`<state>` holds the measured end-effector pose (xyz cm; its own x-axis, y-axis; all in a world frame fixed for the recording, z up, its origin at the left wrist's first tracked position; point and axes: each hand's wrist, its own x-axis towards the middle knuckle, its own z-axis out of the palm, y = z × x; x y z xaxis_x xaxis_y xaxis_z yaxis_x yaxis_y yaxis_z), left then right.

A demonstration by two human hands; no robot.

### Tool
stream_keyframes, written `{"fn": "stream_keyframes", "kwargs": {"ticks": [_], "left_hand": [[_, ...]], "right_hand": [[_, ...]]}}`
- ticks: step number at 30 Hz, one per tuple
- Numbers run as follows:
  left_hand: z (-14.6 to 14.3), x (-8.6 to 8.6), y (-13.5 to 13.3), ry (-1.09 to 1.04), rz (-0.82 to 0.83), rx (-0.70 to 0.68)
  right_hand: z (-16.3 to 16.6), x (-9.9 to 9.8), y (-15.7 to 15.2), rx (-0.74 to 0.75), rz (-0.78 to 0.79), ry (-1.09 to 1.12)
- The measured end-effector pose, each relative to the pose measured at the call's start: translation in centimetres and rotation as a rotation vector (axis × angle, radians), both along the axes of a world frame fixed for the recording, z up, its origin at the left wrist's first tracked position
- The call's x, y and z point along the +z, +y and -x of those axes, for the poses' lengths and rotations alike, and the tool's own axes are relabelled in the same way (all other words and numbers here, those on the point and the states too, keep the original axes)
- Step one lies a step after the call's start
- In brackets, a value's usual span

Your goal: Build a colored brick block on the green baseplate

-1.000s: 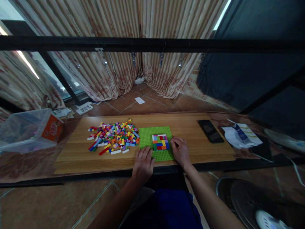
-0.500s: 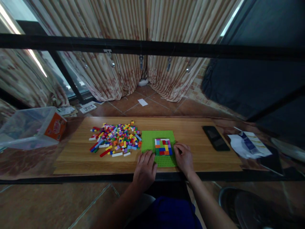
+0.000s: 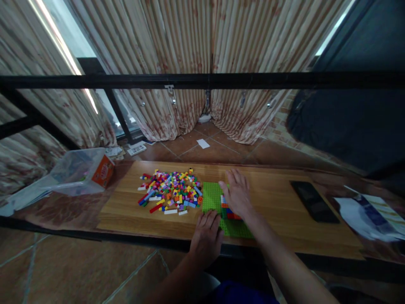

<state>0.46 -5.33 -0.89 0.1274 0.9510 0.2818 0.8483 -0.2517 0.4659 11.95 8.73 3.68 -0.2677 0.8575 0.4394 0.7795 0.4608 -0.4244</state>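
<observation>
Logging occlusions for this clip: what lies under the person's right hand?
The right hand lies flat over the green baseplate, covering most of the coloured brick patch; only its near edge shows. The bricks beneath the palm cannot be seen.

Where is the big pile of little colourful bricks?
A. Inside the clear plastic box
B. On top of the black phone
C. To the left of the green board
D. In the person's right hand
C: the pile of colourful bricks lies loose on the wooden table, just left of the green board, apart from the black phone and the clear plastic box.
</observation>
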Motion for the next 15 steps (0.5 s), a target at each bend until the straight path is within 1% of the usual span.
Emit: {"fn": "stream_keyframes", "kwargs": {"ticks": [3, 5, 7, 11, 15], "left_hand": [[0.0, -0.2, -0.1, -0.016, 0.022, -0.002], [-0.1, -0.4, -0.1, -0.022, 0.037, 0.001], [-0.2, -0.5, -0.2, -0.022, 0.043, 0.001], [-0.3, -0.7, -0.2, -0.016, 0.024, 0.010], [-0.4, -0.8, -0.3, -0.023, -0.023, 0.020]], "right_hand": [[1.6, -2.1, -0.6, 0.059, 0.075, -0.117], [1.8, -3.4, -0.9, 0.079, 0.103, -0.166], [1.8, -4.1, -1.1, 0.085, 0.106, -0.190], [1.5, -4.6, -0.8, 0.100, 0.095, -0.187], [1.2, -4.1, -0.2, 0.085, 0.120, -0.152]]}}
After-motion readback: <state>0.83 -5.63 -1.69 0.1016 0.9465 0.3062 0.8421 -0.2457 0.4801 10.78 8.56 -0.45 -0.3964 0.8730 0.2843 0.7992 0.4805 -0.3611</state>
